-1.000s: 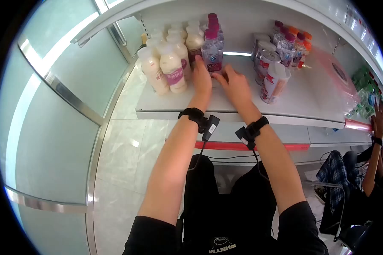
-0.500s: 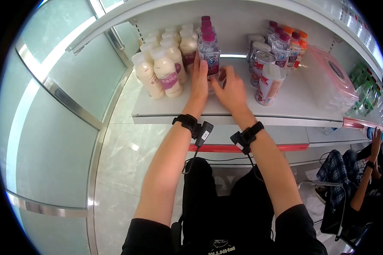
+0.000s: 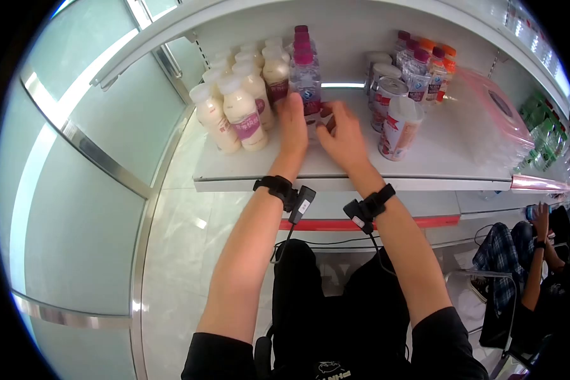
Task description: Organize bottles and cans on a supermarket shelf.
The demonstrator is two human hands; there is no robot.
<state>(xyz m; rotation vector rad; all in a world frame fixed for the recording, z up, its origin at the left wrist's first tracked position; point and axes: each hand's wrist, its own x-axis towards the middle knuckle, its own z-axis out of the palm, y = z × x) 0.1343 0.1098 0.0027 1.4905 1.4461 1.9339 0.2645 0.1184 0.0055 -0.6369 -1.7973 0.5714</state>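
A row of clear bottles with purple caps runs front to back on the white shelf, and the front bottle (image 3: 308,85) stands upright between my hands. My left hand (image 3: 292,126) is slightly blurred, its fingers stretched out along the bottle's left side. On the other side my right hand (image 3: 346,136) is open, fingers bent and thumb apart, with its fingertips right by the lower part of the bottle. My hands partly cover the bottle's base. Left of them are several cream-coloured bottles with white caps (image 3: 244,115), a few bearing purple labels.
Cans (image 3: 386,96) and a pale printed canister (image 3: 401,130) stand to the right, before small purple- and orange-capped bottles (image 3: 448,73). A clear box with a pink lid (image 3: 493,104) is farther right. Another person's hand (image 3: 541,218) shows at the right edge. The shelf's front edge (image 3: 354,184) lies under my forearms.
My left hand has shifted slightly down and left, its fingertips lower against the front bottle. The right hand stays nearly in place. The other person's hand has moved lower and left.
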